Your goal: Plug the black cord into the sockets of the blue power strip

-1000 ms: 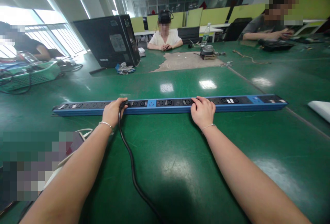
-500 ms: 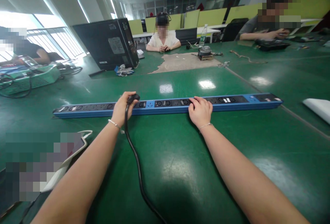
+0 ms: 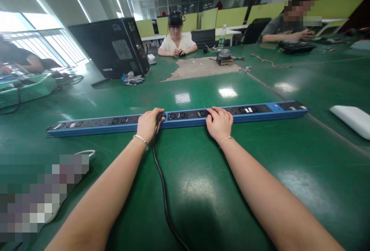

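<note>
One green tabletop (image 3: 245, 158) carries the items. One black computer case (image 3: 101, 47) stands tilted in view at far left. Three other persons are present: a far-left person (image 3: 21, 60), a far-center person (image 3: 177, 46) and a far-right person (image 3: 279, 29). One long blue-and-black power strip (image 3: 187, 124) lies across the middle of the tabletop, left to right. One green basket (image 3: 37, 88) is located at left. One white object (image 3: 351, 120) lies at right.

Two bare hands are at the power strip. The left hand (image 3: 148, 124) pinches one black plug (image 3: 160, 116) at the strip's face; seating of the plug cannot be determined. One black cable (image 3: 163, 181) runs from the plug toward the near edge of view. The right hand (image 3: 220, 124) touches the strip right of the plug, fingers bent over its top; grip closure cannot be determined. One bottle (image 3: 222, 37) stands at far center. Two bracelets are worn: a left bracelet (image 3: 140, 139) and a right bracelet (image 3: 226, 139).
</note>
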